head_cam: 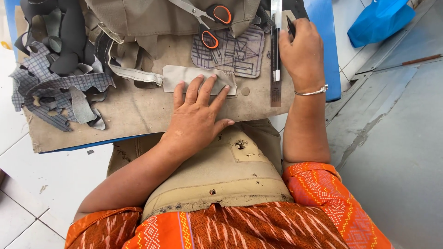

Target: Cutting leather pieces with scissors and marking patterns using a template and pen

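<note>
My left hand (pixel 196 117) lies open, flat on the grey rectangular fabric piece (pixel 194 76); my right hand (pixel 302 53) grips a black pen (pixel 290 25) beside the long metal ruler (pixel 276 50).

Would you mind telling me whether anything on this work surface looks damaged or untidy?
Yes: the khaki fabric garment across the lap has small burnt-looking holes, and grey checked fabric scraps lie in a jumbled heap on the brown cardboard sheet, left of the left hand.
</note>
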